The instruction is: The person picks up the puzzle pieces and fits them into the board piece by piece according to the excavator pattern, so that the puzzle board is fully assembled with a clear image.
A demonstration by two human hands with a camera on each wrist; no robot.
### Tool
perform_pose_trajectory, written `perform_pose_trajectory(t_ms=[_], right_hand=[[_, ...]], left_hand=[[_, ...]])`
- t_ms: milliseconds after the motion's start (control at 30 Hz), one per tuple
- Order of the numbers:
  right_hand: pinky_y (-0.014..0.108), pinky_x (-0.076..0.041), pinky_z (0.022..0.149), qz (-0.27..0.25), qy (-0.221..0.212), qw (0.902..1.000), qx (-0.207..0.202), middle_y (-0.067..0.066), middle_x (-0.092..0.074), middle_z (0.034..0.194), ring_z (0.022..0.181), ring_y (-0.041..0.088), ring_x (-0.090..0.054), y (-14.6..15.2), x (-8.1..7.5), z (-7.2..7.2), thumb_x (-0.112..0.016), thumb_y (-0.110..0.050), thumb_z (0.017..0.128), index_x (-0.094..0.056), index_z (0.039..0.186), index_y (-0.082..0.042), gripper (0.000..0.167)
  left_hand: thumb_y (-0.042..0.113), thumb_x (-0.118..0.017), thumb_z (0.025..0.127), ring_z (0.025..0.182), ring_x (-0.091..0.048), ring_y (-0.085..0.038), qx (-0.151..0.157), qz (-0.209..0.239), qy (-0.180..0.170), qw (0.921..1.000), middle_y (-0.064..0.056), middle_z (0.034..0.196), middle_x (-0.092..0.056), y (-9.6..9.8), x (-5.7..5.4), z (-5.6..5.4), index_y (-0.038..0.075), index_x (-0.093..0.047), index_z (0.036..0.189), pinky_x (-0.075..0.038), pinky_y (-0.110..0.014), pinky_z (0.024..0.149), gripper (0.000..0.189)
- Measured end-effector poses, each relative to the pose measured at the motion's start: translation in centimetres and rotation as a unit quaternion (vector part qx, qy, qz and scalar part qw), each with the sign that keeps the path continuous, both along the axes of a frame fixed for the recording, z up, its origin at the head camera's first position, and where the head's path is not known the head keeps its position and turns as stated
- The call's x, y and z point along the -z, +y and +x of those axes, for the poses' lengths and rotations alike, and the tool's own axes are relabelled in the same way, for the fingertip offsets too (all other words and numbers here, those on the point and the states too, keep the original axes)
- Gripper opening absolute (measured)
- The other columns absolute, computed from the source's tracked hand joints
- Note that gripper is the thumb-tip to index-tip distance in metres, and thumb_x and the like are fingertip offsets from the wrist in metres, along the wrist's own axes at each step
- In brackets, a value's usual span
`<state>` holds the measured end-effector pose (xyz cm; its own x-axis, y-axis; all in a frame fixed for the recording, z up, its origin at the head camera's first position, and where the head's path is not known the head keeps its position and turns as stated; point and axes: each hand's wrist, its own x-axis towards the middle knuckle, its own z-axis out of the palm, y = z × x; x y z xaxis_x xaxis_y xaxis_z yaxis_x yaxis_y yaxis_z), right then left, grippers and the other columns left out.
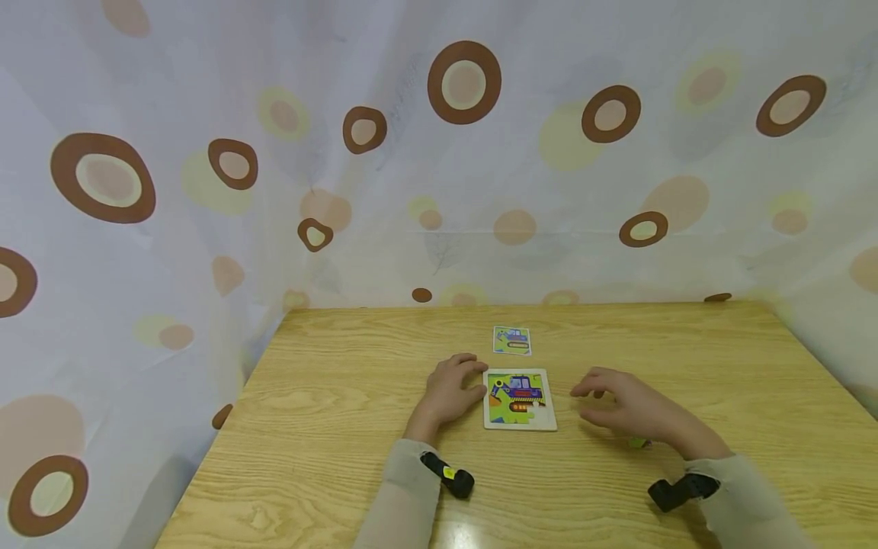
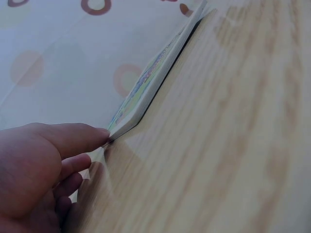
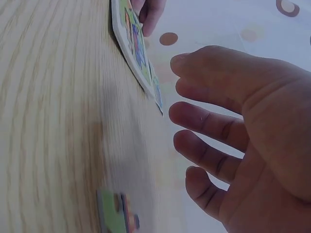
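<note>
A square jigsaw puzzle (image 1: pixel 517 385) of a blue excavator lies in a white tray (image 1: pixel 551 415), its lower right corner showing bare white. My left hand (image 1: pixel 453 390) is at the tray's left side, with the thumb (image 2: pixel 82 138) touching the edge and the index fingertip by the upper corner. To the right of the tray, my right hand (image 1: pixel 620 400) hovers over the table, fingers loosely bent and apart, nothing between them. Below that hand lies a loose green puzzle piece (image 3: pixel 114 211), partly hidden by the hand in the head view (image 1: pixel 639 442).
Behind the tray lies a small picture card (image 1: pixel 511 341) with the same excavator. The wooden table (image 1: pixel 357 381) ends at a patterned cloth (image 1: pixel 411 191) hanging at the back and sides. Each wrist carries a small black camera.
</note>
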<state>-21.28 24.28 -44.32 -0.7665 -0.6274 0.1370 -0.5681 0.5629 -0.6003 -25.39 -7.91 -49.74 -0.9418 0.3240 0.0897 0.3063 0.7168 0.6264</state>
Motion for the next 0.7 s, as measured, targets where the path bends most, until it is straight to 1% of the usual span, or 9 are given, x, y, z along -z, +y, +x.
perform_pose_trajectory(t_ms=[100,233,467,600,700], right_hand=[[0.038,-0.052,0.078,0.006,-0.014,0.9999,0.008,0.003,-0.063,0.110,0.096,0.024,-0.058,0.8,-0.2,0.2,-0.070,-0.018,0.093,-0.068,0.118,-0.006,0.028],[0.037,-0.052,0.078,0.016,-0.018,0.9995,0.017,0.002,-0.062,0.112,0.097,0.023,-0.057,1.9,-0.3,0.5,-0.070,-0.023,0.093,-0.068,0.120,-0.007,0.031],[0.035,-0.051,0.076,0.033,-0.028,0.9988,0.021,0.002,-0.060,0.113,0.096,0.021,-0.056,3.4,0.0,0.9,-0.070,-0.026,0.093,-0.066,0.123,-0.007,0.036],[0.034,-0.050,0.076,0.042,-0.029,0.9984,0.022,0.001,-0.060,0.113,0.095,0.018,-0.055,4.0,0.2,1.3,-0.072,-0.029,0.092,-0.066,0.124,-0.007,0.040],[0.034,-0.050,0.076,0.049,-0.022,0.9982,0.024,-0.001,-0.060,0.112,0.094,0.015,-0.055,4.6,0.5,1.4,-0.074,-0.033,0.089,-0.066,0.124,-0.007,0.044]], left_hand=[[0.027,-0.065,0.095,0.136,-0.037,-0.031,0.000,0.002,-0.001,1.0000,-0.003,0.147,-0.047,0.0,-0.1,0.0,0.020,-0.064,0.131,-0.028,-0.054,0.109,0.037],[0.027,-0.065,0.095,0.136,-0.037,-0.031,0.000,0.004,-0.002,1.0000,-0.003,0.146,-0.047,0.0,-0.2,0.1,0.019,-0.064,0.131,-0.027,-0.054,0.109,0.037],[0.027,-0.065,0.095,0.137,-0.037,-0.031,0.000,0.003,-0.003,1.0000,-0.003,0.147,-0.047,0.0,0.0,0.0,0.019,-0.064,0.131,-0.027,-0.054,0.109,0.037],[0.027,-0.065,0.095,0.137,-0.036,-0.031,-0.001,0.002,-0.005,1.0000,-0.003,0.147,-0.046,0.0,0.0,0.0,0.020,-0.064,0.131,-0.026,-0.054,0.110,0.037],[0.028,-0.065,0.095,0.137,-0.036,-0.031,-0.001,0.000,-0.006,1.0000,-0.002,0.148,-0.046,0.0,0.0,0.0,0.020,-0.064,0.132,-0.026,-0.053,0.111,0.038]])
